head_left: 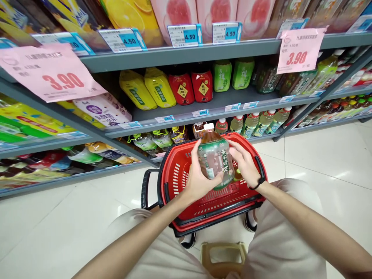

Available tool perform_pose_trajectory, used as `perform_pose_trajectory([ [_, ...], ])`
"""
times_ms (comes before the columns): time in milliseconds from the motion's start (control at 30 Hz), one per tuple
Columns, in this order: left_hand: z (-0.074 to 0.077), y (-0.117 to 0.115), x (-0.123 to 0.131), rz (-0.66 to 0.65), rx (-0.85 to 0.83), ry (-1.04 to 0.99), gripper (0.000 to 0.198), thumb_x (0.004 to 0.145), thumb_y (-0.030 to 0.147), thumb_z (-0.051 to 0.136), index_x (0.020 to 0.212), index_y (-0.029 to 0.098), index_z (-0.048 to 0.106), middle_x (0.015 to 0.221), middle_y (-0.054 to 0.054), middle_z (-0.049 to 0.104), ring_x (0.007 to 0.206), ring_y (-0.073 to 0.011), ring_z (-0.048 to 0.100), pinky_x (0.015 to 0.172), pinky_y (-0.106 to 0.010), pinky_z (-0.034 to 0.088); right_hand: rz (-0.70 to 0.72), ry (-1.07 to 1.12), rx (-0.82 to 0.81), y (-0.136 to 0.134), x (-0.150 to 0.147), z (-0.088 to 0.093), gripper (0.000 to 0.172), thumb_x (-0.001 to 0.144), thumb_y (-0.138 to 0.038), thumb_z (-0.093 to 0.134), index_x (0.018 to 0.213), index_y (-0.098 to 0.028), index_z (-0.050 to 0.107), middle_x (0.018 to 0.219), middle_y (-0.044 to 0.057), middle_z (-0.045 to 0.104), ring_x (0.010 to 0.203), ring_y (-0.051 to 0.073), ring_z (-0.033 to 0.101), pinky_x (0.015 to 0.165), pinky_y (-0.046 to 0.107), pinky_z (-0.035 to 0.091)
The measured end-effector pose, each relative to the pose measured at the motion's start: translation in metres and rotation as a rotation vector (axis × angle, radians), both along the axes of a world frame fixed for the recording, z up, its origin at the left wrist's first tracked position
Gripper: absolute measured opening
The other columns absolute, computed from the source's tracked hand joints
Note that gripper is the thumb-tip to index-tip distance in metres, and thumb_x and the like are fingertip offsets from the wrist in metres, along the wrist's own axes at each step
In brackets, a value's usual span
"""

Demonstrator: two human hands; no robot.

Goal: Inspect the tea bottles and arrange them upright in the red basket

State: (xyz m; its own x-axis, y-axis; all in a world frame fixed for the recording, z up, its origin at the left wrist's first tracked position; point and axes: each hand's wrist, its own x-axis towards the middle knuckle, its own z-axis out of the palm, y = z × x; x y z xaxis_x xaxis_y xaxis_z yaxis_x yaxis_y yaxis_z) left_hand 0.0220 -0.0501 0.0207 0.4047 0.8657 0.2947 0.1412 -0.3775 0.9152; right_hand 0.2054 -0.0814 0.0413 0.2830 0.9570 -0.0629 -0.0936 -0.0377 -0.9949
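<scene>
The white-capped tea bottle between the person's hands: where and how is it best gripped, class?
Probably by the broad body of the tea bottle, from both sides: it leans slightly, narrowing upward to its white cap. The left hand grips its left; the right hand is at its right.

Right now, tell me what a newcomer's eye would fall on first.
Probably the red shopping basket, low centre, and the white-capped tea bottle held over it, between the left hand and right hand. Then come the pink 3.90 price signs, one upper left, one upper right.
</scene>
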Motion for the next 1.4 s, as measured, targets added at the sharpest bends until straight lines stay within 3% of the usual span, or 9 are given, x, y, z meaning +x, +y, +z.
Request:
perform_pose_trajectory([
  [100,0.007,0.010,-0.015,-0.007,0.087,-0.006,0.116,0.087,0.047,0.078,0.172,0.020,0.003,0.165,-0.026,0.041,0.150,-0.0392,0.052,0.117,-0.059,0.053,0.027,0.229,-0.050,0.002,0.004,-0.001,0.054,0.091,-0.071,0.068,0.119,-0.025,0.075,0.101,0.007,0.079,0.104,0.028,0.072,0.102,0.045,0.055],
  [233,0.014,0.011,-0.022,-0.072,0.195,-0.002,0.118,0.087,0.056,0.075,0.171,0.020,0.001,0.172,-0.026,0.029,0.155,-0.0402,0.045,0.124,-0.061,0.046,0.185,0.508,-0.313,0.002,-0.009,-0.014,0.052,0.083,-0.071,0.065,0.101,-0.023,0.076,0.096,0.008,0.080,0.107,0.032,0.074,0.096,0.045,0.059],
  [333,0.012,0.008,-0.020,-0.138,0.156,-0.024,0.115,0.089,0.058,0.072,0.171,0.019,0.002,0.173,-0.025,0.029,0.154,-0.0387,0.046,0.126,-0.059,0.044,0.352,0.666,-0.391,-0.004,-0.027,-0.022,0.057,0.077,-0.075,0.067,0.100,-0.023,0.075,0.102,0.010,0.082,0.115,0.035,0.074,0.095,0.049,0.061],
  [400,0.008,0.009,-0.019,-0.171,0.140,-0.026,0.110,0.089,0.057,0.073,0.170,0.019,0.010,0.170,-0.024,0.033,0.153,-0.0382,0.048,0.126,-0.059,0.044,0.372,0.716,-0.395,-0.008,-0.036,-0.025,0.063,0.075,-0.081,0.066,0.100,-0.023,0.075,0.104,0.011,0.083,0.116,0.037,0.074,0.095,0.051,0.061],
  [700,0.016,0.020,-0.027,-0.199,-0.021,-0.085,0.076,0.084,0.051,0.086,0.144,0.016,0.055,0.133,-0.016,0.071,0.126,-0.0332,0.071,0.110,-0.047,0.058,0.134,0.646,-0.484,-0.017,-0.034,-0.042,0.039,0.084,-0.064,0.068,0.089,-0.025,0.072,0.094,0.004,0.082,0.110,0.030,0.076,0.099,0.044,0.060],
  [967,0.011,0.018,-0.027,-0.218,-0.082,-0.079,0.075,0.083,0.051,0.087,0.141,0.014,0.056,0.132,-0.017,0.072,0.120,-0.0307,0.072,0.108,-0.046,0.057,0.072,0.553,-0.530,-0.028,-0.031,-0.058,0.038,0.085,-0.064,0.070,0.086,-0.026,0.071,0.088,0.001,0.081,0.107,0.029,0.075,0.099,0.044,0.059],
  [1167,0.013,0.021,-0.029,-0.223,-0.092,-0.062,0.071,0.085,0.047,0.085,0.139,0.013,0.056,0.130,-0.017,0.073,0.116,-0.0291,0.073,0.105,-0.043,0.059,0.075,0.557,-0.526,-0.027,-0.033,-0.060,0.038,0.086,-0.064,0.069,0.088,-0.026,0.072,0.095,0.003,0.082,0.110,0.030,0.074,0.100,0.044,0.058],
  [1400,0.014,0.020,-0.028,-0.218,-0.044,-0.048,0.065,0.087,0.044,0.083,0.137,0.014,0.056,0.127,-0.015,0.074,0.113,-0.0269,0.074,0.103,-0.041,0.059,0.142,0.589,-0.559,-0.025,-0.027,-0.056,0.041,0.084,-0.067,0.070,0.090,-0.027,0.073,0.087,0.003,0.081,0.103,0.030,0.075,0.095,0.044,0.059],
])
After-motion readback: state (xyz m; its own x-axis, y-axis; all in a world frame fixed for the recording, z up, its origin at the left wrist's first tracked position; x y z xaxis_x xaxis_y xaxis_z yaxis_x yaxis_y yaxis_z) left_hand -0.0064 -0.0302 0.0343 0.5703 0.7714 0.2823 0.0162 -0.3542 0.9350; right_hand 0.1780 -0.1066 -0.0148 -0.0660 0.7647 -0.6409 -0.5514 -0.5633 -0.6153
